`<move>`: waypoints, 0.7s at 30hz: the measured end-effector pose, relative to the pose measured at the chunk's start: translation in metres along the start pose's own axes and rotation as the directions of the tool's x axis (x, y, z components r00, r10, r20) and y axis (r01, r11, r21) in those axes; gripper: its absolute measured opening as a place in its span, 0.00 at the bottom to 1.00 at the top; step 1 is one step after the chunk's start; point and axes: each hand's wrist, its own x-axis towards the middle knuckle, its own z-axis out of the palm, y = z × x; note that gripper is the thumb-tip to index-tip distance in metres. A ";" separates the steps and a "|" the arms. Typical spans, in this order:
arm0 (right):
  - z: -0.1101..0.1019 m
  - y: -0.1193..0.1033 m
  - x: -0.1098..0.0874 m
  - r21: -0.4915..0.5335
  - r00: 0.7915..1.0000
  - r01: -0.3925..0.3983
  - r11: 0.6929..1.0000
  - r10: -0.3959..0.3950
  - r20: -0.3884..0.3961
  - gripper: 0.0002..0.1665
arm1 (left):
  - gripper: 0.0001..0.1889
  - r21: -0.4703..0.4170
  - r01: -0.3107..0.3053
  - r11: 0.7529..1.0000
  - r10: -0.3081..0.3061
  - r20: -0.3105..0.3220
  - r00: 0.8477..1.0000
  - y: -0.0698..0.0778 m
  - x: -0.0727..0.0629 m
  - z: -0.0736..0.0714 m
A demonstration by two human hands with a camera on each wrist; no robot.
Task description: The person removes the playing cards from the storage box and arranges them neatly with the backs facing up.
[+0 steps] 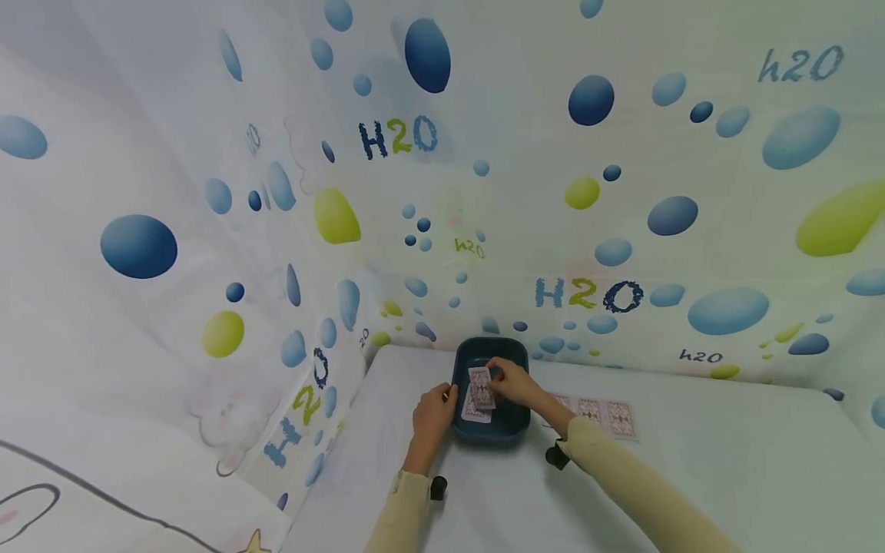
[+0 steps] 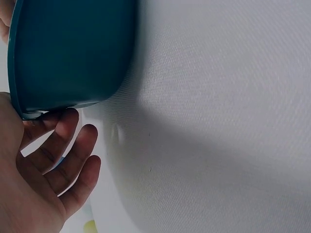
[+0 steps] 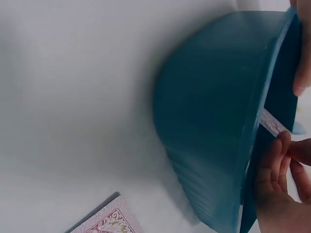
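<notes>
A dark teal plastic basin (image 1: 492, 440) stands on the white table near the back wall. My left hand (image 1: 434, 415) holds its left rim, fingers against the outer wall in the left wrist view. Over the basin's inside, my right hand (image 1: 513, 382) pinches a playing card (image 1: 482, 389) with a red-patterned back. The right wrist view shows that card's edge (image 3: 272, 122) between thumb and fingers, partly hidden by the basin wall. Below it, another patterned card (image 1: 475, 412) lies in the basin, overlapped by the held one.
Right of the basin, a row of face-down cards (image 1: 620, 419) lies on the white tabletop (image 1: 733, 453); the right forearm partly covers the leftmost. A white sheet with blue and green drops (image 1: 429, 55) hangs behind and to the left. Both wrists carry small black devices (image 1: 557, 455).
</notes>
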 end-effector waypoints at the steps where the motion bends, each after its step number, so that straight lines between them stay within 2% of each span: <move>1: -0.002 0.001 0.000 0.014 1.000 -0.007 1.000 0.007 -0.004 0.16 | 0.15 -0.002 0.003 1.000 -0.003 0.002 1.000 0.001 0.000 0.000; 6: -0.018 0.007 -0.007 0.151 1.000 -0.030 0.988 0.031 0.000 0.10 | 0.15 0.000 -0.004 1.000 0.004 0.010 1.000 0.001 0.000 0.003; 9: -0.032 0.009 -0.015 0.224 0.998 -0.058 0.973 0.056 0.014 0.11 | 0.16 0.010 -0.007 1.000 0.007 -0.003 1.000 0.000 0.001 0.001; 14: -0.055 0.022 -0.031 0.265 0.996 -0.088 0.960 0.078 0.047 0.17 | 0.15 0.026 0.011 1.000 -0.011 -0.014 1.000 -0.001 0.002 -0.003; 21: -0.083 0.052 -0.056 0.295 0.989 -0.144 0.945 0.129 0.069 0.16 | 0.14 0.034 0.023 0.999 -0.022 -0.015 1.000 -0.001 0.002 -0.004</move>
